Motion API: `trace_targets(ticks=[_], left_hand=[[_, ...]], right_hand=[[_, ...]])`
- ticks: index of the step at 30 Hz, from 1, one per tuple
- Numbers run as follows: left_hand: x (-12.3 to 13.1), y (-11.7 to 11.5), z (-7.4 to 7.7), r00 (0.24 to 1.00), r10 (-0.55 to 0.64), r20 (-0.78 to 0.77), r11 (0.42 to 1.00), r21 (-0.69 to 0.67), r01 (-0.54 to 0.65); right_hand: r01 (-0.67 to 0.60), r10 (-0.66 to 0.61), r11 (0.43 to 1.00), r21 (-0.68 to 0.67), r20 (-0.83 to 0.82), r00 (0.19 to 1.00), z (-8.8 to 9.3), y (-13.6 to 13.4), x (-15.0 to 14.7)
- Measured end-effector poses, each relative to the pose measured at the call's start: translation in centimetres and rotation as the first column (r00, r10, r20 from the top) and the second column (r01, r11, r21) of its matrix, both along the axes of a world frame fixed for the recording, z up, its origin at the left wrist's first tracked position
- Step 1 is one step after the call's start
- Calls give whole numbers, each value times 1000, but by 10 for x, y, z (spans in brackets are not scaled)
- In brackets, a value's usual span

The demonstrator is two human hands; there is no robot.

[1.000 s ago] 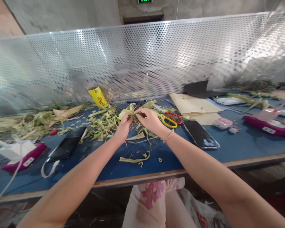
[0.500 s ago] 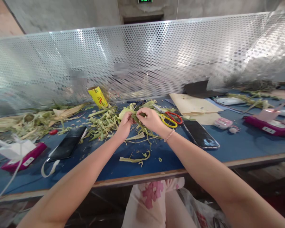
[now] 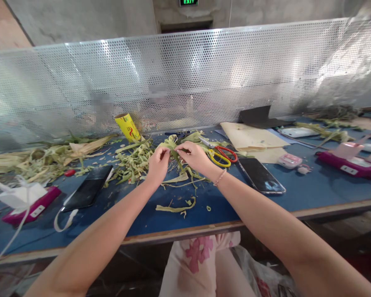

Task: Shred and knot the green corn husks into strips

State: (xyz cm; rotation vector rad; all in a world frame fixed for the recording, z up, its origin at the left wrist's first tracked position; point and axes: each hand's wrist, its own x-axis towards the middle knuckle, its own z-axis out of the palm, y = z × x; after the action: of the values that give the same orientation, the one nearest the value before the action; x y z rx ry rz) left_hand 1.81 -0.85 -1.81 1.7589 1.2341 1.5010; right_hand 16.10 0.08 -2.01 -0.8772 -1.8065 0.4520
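Both hands are in the middle of the blue table, working on a pale green corn husk piece (image 3: 175, 153) that looks folded or knotted at the top. My right hand (image 3: 195, 157) pinches the husk from the right between thumb and fingers. My left hand (image 3: 158, 166) is closed in a pinch at its left edge, the fingertips partly covering what they grip. A heap of curled, knotted husk pieces (image 3: 132, 161) lies beside my left hand. Scissors (image 3: 220, 156) with red and yellow handles rest just right of my right hand. Loose husk strips (image 3: 176, 207) lie nearer the front edge.
A yellow tube (image 3: 128, 127) stands tilted near the perforated metal screen (image 3: 185, 74). Phones (image 3: 88, 187) (image 3: 261, 175) lie on both sides. Magenta power strips (image 3: 34, 204) (image 3: 348, 165) sit farther out. Brown paper (image 3: 250, 136) and a pink earphone case (image 3: 289, 161) are at the right.
My left hand has moved slightly left, and the fingertips of the two hands are farther apart. The husk piece between them shows more. My right hand has barely shifted.
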Motion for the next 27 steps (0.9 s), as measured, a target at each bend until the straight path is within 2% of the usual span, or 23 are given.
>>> trace_targets(ticks=[4, 10, 14, 17, 21, 24, 27], left_hand=[[2, 3, -4, 985, -113, 134, 993, -18, 117], [2, 8, -5, 931, -147, 335, 979, -83, 185], [1, 8, -1, 854, -168, 492, 953, -140, 268], [-1, 9, 0, 817, -183, 547, 943, -138, 304], [-1, 9, 0, 815, -202, 543, 936, -137, 324], [-1, 8, -1, 821, -221, 526, 929, -142, 341], [-2, 8, -1, 827, -246, 505, 917, -156, 367]], right_hand=[[30, -30, 999, -17, -3, 1000, 2, -3, 1], [11, -13, 998, -66, -26, 1000, 1, -2, 1], [5, -6, 1000, -11, -83, 996, 1, -2, 1], [79, -77, 997, 1, -162, 984, 2, -1, 4], [159, -174, 981, -108, -153, 973, -1, 6, 9], [94, -123, 980, -177, -160, 979, -5, 12, 8], [-61, -40, 946, -319, -299, 953, -5, 12, 6]])
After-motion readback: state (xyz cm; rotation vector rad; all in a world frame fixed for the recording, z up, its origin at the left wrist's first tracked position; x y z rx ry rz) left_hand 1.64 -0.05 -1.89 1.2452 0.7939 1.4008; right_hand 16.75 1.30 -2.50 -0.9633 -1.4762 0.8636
